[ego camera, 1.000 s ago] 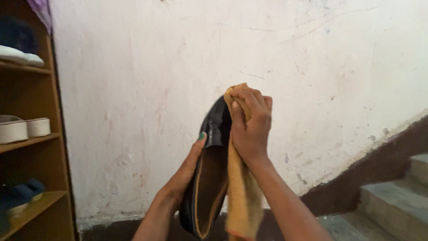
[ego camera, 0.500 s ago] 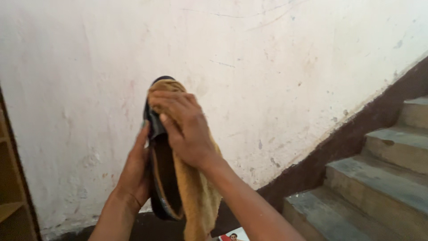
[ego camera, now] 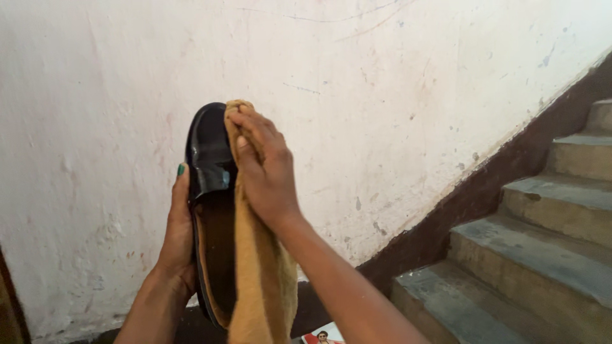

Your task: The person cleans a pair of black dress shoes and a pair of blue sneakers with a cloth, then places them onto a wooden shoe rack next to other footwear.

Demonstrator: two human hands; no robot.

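Against the white wall, the left hand (ego camera: pixel 177 239) is gripping the black shoe (ego camera: pixel 209 191) while the right hand (ego camera: pixel 266 172), clutching the tan cloth (ego camera: pixel 258 280), is sliding back off the toe.

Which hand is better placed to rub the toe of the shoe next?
Probably the right hand: it already presses the cloth against the black shoe near the toe. The left hand only holds the shoe's side.

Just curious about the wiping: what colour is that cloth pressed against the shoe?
The cloth is mustard yellow-brown, plain, seen best in the head view.
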